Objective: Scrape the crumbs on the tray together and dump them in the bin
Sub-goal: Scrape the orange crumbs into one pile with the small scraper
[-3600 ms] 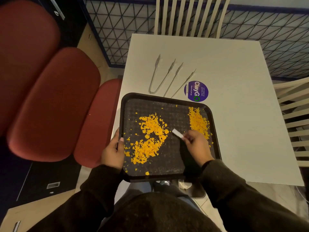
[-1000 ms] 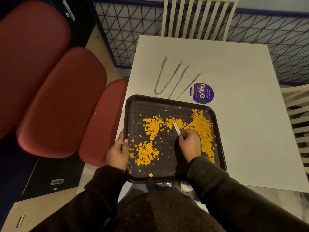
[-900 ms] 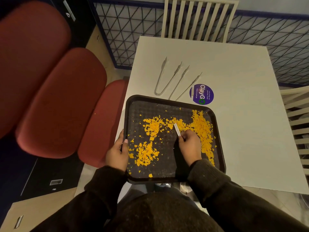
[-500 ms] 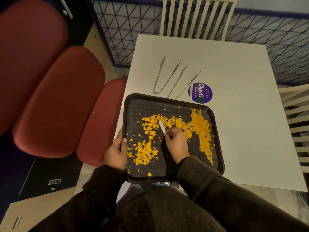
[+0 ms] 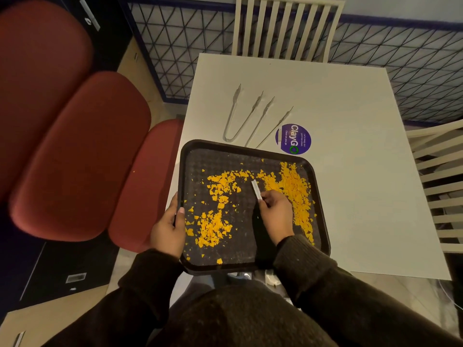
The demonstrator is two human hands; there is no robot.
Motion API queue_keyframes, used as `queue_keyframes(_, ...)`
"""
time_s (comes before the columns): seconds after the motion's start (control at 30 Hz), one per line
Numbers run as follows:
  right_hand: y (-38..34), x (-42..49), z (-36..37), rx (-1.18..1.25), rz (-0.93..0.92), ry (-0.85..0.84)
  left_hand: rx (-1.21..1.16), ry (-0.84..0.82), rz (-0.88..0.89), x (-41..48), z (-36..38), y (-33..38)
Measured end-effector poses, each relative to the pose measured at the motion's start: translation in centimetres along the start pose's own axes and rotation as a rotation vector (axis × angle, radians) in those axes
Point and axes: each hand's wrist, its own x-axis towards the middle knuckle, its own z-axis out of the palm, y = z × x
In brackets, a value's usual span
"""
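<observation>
R hand (image 5: 275, 214) w/ scraper (image 5: 256, 189) amid crumbs (image 5: 292, 186)

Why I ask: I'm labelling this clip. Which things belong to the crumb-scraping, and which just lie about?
In the job: tray; crumbs; scraper, pinched in the right hand; left hand, gripping the tray's rim. No bin is in view.

Lying about: tongs; sticker; white chairs; red seats.
</observation>
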Motion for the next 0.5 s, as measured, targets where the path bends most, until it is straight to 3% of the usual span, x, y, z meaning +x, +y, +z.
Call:
queue_keyframes(0.27, -2.9, 1.0, 3.1, 0.036, -0.178, -0.064, 0.034, 0.044, 0.034, -0.1, 0.2, 0.3)
queue_keyframes(0.5, -0.5, 3.9, 1.9, 0.036, -0.018, 0.059, 0.049, 0.059, 0.025, 0.2, 0.2, -0.1)
